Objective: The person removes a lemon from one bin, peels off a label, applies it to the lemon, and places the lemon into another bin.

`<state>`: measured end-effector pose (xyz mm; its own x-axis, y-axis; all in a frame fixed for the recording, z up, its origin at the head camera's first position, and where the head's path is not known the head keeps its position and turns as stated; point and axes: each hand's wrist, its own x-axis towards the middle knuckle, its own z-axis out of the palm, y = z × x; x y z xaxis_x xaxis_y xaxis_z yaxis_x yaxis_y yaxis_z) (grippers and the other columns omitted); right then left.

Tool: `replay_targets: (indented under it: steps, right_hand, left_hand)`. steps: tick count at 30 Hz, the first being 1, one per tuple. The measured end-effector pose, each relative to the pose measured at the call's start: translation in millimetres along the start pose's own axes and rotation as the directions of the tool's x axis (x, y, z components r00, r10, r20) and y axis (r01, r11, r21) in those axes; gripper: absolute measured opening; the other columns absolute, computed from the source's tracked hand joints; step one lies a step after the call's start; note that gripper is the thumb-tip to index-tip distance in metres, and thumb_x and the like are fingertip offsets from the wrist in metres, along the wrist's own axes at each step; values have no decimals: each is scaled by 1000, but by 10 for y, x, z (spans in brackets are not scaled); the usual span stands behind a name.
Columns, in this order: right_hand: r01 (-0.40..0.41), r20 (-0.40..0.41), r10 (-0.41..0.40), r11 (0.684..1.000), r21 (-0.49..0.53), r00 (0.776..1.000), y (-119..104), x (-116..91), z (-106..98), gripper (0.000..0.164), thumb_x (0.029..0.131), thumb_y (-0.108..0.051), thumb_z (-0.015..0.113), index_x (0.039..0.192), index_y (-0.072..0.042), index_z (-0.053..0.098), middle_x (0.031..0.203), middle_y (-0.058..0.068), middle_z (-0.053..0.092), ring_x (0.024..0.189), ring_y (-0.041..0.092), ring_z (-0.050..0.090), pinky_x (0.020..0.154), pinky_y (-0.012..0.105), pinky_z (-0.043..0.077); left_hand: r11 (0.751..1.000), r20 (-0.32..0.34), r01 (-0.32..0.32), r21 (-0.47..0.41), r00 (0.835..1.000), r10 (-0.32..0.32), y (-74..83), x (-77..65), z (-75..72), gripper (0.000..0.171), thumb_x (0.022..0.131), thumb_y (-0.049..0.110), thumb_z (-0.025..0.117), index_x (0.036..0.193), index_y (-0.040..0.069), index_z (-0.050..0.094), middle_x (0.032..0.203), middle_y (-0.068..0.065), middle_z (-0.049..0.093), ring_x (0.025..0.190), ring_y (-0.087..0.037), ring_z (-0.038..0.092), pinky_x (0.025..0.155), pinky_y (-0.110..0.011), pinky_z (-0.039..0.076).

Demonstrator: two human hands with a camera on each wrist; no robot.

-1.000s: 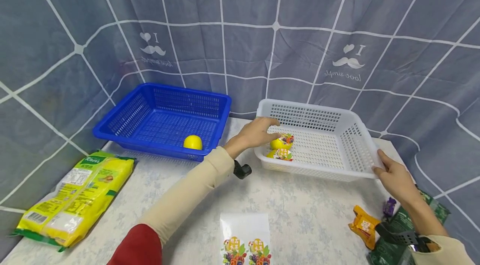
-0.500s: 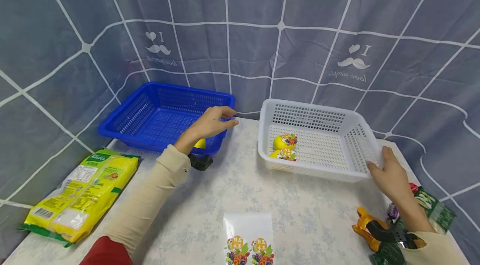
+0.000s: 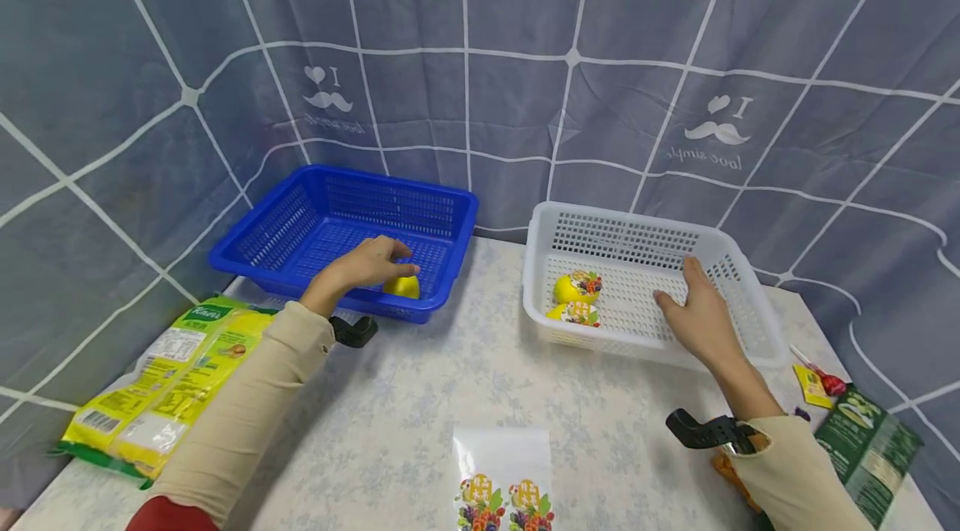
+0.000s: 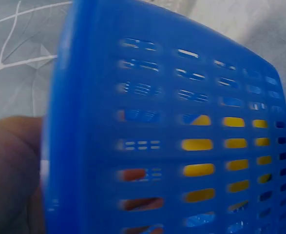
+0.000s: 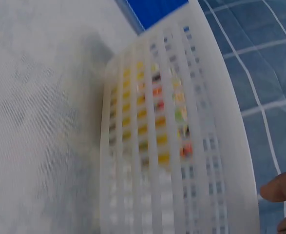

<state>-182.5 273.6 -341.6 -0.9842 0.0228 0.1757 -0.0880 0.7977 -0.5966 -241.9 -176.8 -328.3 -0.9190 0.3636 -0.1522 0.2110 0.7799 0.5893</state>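
My left hand (image 3: 363, 262) reaches over the front wall of the blue basket (image 3: 438, 218), fingers loosely bent, thumb beside a yellow lemon-like fruit (image 3: 402, 288). The left wrist view shows that fruit (image 4: 198, 169) through the slots; whether my fingers touch it, I cannot tell. Over the white basket (image 3: 761, 331), my right hand (image 3: 701, 314) hovers with thumb and fingers apart, holding nothing. Two similar yellow fruits lie at that basket's left end, the rear one (image 3: 573, 288) and the front one (image 3: 573, 313), each bearing a colourful fruit sticker.
A sticker sheet (image 3: 502, 464) with two fruit labels lies at the front middle. On the left lies a yellow Knorr bag (image 3: 172, 377). Along the right edge are a green packet (image 3: 862, 439), a red lollipop (image 3: 831, 383) and a small yellow packet (image 3: 812, 387).
My left hand has moved left from the stickered fruits to the fruit in the blue basket. My right hand has left the white basket's right rim and moved left over its inside.
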Motion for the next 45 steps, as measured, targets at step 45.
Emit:
replay_targets:
  steps: [45]
  right_hand:
    - [72,378,-202,941,330,903,-1881,92,1670,82,102,-30,53,153,7,1,160,22,-3,148,29,5,120,37,8]
  left_hand:
    - [976,99,114,183,986,-133,-63,204,144,72,89,16,74,145,-10,37,136,-29,49,122,-43,47,103,-52,41]
